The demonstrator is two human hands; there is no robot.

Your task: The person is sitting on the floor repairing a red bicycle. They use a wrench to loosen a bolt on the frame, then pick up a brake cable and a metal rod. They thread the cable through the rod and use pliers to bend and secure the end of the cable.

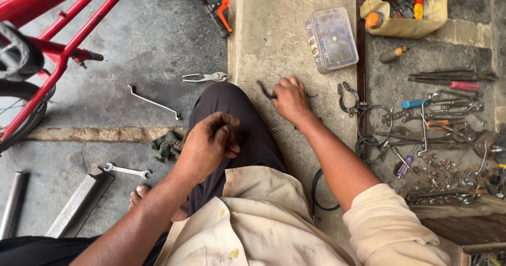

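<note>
Both hands' small parts stay unclear: left hand (pixel 211 139), right hand (pixel 289 98).

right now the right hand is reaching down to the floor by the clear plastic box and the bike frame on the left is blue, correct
Not quite. The bike frame is red, not blue, as the head view shows. The rest stands: the right hand is down at the floor near the clear plastic box.

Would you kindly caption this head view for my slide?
Seated on a workshop floor, right hand picks up a small dark tool beside scattered tools.
</note>
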